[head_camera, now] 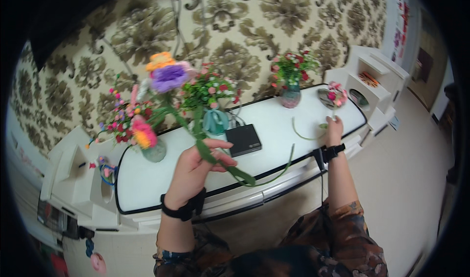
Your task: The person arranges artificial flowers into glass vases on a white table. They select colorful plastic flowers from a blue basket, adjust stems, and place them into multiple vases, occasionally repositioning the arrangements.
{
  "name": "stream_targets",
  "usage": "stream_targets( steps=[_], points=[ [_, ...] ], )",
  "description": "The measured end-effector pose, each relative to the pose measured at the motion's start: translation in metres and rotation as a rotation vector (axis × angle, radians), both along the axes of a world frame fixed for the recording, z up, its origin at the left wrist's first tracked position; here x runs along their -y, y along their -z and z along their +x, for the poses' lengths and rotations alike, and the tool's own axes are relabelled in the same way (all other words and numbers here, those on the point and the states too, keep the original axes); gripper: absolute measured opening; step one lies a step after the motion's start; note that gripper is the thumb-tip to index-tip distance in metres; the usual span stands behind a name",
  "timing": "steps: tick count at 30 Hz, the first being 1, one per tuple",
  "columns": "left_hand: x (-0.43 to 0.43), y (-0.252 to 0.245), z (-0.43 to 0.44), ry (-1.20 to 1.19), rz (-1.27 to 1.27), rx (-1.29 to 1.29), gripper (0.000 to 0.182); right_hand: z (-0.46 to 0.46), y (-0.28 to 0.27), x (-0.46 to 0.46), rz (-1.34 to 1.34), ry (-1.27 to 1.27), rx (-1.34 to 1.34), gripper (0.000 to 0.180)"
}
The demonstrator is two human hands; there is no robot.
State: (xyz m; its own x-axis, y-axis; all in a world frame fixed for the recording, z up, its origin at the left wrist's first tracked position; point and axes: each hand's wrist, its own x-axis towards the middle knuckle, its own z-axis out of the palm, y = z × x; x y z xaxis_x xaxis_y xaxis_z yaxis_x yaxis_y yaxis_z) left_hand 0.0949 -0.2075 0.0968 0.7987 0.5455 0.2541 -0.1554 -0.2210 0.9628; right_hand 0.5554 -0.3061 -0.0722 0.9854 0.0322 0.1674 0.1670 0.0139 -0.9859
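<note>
My left hand (192,170) is wrapped around the green stems (203,150) of a bunch of yarn flowers, whose lower ends curl over the cabinet's front edge. Purple (169,78), orange (160,61) and pink-and-yellow (144,132) blooms fan out above that hand, and the bunch is slightly blurred. Over the cabinet's right part, my right hand (334,130) pinches the thin stem of a pink flower (336,95). A curved green strand (306,135) runs left from near those fingers. Both wrists wear black straps.
A white cabinet top (271,130) with a black rim spans the view. On it stand a black box (243,140) with cables, a glass vase (290,95), a teal vase (215,122) and a third vase (154,151), all with flowers. White side shelves (371,69) flank it.
</note>
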Motion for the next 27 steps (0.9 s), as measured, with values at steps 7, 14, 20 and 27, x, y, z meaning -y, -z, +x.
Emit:
stream_targets(
  steps=[7, 14, 20, 27],
  points=[
    [-0.014, 0.011, 0.003, -0.038, -0.032, 0.194, 0.02, -0.094, -0.089, -0.006, 0.004, -0.862, 0.203, 0.018],
    [-0.023, 0.002, -0.009, -0.148, -0.022, 0.256, 0.02, -0.225, -0.138, -0.006, 0.082, -1.574, 0.171, 0.047],
    [-0.027, 0.008, -0.014, -0.082, -0.14, 0.401, 0.02, -0.264, -0.139, -0.015, 0.345, -1.46, 0.116, 0.044],
    [-0.019, 0.02, -0.005, 0.091, -0.201, 0.471, 0.021, -0.296, -0.122, -0.015, 0.699, -1.616, -0.318, 0.048]
  ],
)
